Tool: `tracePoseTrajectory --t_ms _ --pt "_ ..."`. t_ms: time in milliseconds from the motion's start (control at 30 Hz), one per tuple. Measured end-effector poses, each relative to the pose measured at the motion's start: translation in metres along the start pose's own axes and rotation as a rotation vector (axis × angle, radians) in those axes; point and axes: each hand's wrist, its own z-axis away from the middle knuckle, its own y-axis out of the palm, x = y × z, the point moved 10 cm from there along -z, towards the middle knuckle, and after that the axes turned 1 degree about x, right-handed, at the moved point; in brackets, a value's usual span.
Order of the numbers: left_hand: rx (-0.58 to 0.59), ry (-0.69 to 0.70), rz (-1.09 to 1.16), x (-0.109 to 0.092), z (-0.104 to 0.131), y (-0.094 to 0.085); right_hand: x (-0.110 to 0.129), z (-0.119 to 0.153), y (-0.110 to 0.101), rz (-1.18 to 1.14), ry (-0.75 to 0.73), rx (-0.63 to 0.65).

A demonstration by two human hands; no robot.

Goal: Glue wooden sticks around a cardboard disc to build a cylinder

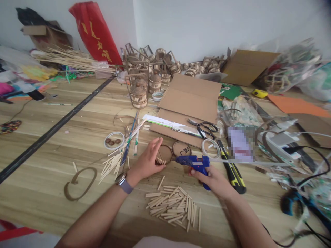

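My right hand [216,181] grips a blue glue gun [195,162] whose nozzle points left at a round cardboard disc [165,154] with short sticks standing along its near edge. Beside that disc rests my left hand [150,160], fingers apart, touching the sticks on the disc's left side; a watch is on that wrist. A second disc [181,149] lies just right of the first. A pile of short wooden sticks [174,206] sits on the floor between my forearms.
More sticks [111,165] lie to the left, near a tape ring [114,140]. Scissors [204,127] and flat cardboard [191,100] lie behind. Finished stick lanterns [139,93] stand further back. A yellow-black knife [234,172] and cables [305,179] crowd the right.
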Motion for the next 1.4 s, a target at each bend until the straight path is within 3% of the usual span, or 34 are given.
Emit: tracePoseTrajectory --t_ms 200,700,1033,1400 --pt "-0.004 -0.010 -0.009 -0.002 -0.001 -0.002 0.030 0.004 0.011 0.171 -0.178 0.051" --pt "-0.005 -0.022 0.000 0.000 -0.001 -0.002 0.023 0.003 0.020 0.240 -0.183 0.043" --pt "-0.002 -0.023 0.002 0.001 -0.001 0.000 0.036 0.005 0.023 0.276 -0.227 0.034" --pt "0.000 -0.022 -0.005 0.000 -0.001 -0.002 0.033 0.005 0.024 0.308 -0.226 0.030"
